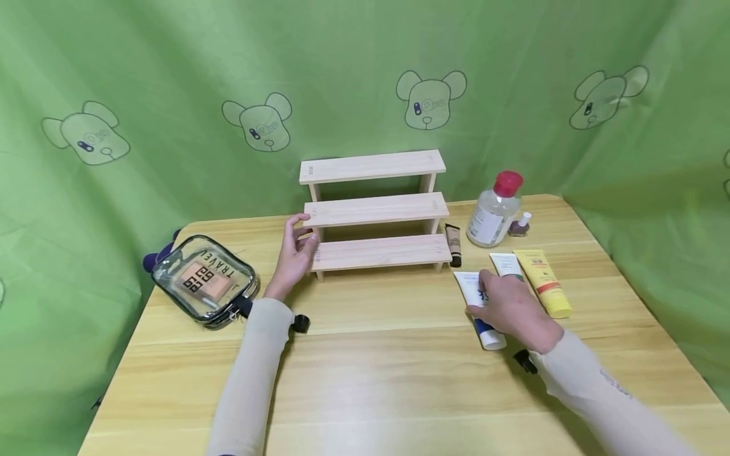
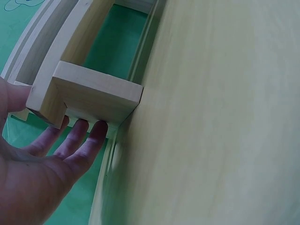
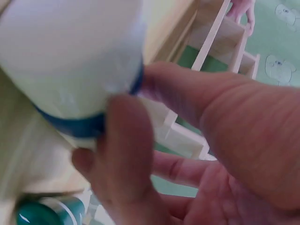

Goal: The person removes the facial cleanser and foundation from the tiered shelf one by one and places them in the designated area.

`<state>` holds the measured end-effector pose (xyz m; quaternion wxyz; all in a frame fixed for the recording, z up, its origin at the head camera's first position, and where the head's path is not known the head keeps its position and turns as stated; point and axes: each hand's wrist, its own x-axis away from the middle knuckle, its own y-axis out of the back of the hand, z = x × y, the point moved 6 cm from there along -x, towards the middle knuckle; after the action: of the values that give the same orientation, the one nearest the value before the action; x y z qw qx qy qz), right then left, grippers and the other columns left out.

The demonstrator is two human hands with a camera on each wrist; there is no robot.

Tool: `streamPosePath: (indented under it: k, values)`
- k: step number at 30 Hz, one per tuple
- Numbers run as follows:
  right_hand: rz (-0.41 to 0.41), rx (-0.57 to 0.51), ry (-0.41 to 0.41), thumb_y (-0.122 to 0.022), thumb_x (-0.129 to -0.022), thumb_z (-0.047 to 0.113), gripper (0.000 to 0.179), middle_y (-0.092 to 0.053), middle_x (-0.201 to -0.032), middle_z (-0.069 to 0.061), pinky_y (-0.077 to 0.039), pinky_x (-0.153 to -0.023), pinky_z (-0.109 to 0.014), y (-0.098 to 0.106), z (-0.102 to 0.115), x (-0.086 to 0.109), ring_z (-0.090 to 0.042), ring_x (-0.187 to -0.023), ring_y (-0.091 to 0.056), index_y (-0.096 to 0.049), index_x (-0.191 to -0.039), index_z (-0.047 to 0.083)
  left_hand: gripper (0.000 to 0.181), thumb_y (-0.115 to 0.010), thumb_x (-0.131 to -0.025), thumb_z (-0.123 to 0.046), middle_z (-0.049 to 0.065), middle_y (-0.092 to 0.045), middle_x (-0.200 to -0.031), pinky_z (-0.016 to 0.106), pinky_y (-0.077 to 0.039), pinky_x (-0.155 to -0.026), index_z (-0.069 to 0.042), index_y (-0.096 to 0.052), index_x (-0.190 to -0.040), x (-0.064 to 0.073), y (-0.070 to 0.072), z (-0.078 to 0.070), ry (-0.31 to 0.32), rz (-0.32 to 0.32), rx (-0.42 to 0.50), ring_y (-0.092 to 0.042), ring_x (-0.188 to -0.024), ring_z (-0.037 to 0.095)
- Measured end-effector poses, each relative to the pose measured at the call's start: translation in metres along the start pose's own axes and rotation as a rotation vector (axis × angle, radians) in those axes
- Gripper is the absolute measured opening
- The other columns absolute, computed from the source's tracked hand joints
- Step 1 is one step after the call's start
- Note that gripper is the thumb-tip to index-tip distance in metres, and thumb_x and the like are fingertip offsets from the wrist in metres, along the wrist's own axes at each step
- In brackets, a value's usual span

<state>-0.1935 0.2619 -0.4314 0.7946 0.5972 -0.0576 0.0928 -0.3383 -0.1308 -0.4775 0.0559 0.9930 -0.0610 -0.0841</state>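
A three-tier wooden display stand stands at the back middle of the table. My left hand holds its left end, with the thumb at a plank's edge and the fingertips against the side support in the left wrist view. At the right, my right hand pinches a white and blue squeeze tube between thumb and fingers. Its broad white end fills the upper left of the right wrist view. A white and green tube and a yellow tube lie just beyond that hand.
A clear bottle with a red cap stands behind the tubes, beside a small nail polish bottle. A small brown tube is close to the stand's right end. A transparent travel pouch lies at the left. Green curtain surrounds the table.
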Motion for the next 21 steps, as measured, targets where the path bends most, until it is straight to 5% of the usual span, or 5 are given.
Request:
streamPosePath:
  k: [11,15,19,21]
  values:
    - [-0.084,-0.096,0.025,-0.082,-0.098,0.034,0.052,-0.052,-0.069,-0.004,-0.040,-0.052,-0.031,-0.003,-0.003,0.001,-0.020,-0.062,-0.052,-0.061,-0.127,-0.003,0.051,-0.054,-0.111,-0.004,0.027,-0.054,-0.150,0.053,-0.052,-0.114,-0.019,-0.037,-0.157,0.001,-0.001,-0.002,-0.004,0.005,-0.007,-0.062,-0.132,0.049]
    - [-0.167,-0.049,0.006,-0.075,-0.102,0.033,0.056,-0.065,-0.082,-0.021,-0.046,-0.049,-0.035,0.015,-0.026,-0.003,-0.027,-0.064,-0.059,-0.059,-0.135,-0.008,0.051,-0.054,-0.112,-0.006,0.026,-0.054,-0.150,0.053,-0.052,-0.113,-0.021,-0.037,-0.157,0.000,-0.001,-0.001,-0.007,0.010,-0.006,-0.062,-0.132,0.048]
    - [-0.072,0.081,-0.084,-0.074,-0.102,0.032,0.061,-0.067,-0.114,-0.039,-0.054,-0.054,-0.045,0.022,-0.051,-0.013,-0.043,-0.084,-0.067,-0.055,-0.142,-0.010,0.050,-0.054,-0.112,-0.008,0.025,-0.055,-0.150,0.051,-0.052,-0.111,-0.023,-0.037,-0.156,0.001,-0.001,0.001,-0.005,0.007,-0.006,-0.063,-0.131,0.046]
    - [0.001,0.086,-0.115,-0.073,-0.102,0.030,0.061,-0.066,-0.117,-0.040,-0.055,-0.057,-0.047,0.018,-0.057,-0.014,-0.045,-0.088,-0.067,-0.052,-0.146,-0.007,0.050,-0.054,-0.113,-0.009,0.024,-0.054,-0.150,0.051,-0.052,-0.112,-0.024,-0.037,-0.157,0.001,0.000,0.002,-0.001,0.008,-0.009,-0.062,-0.132,0.045]
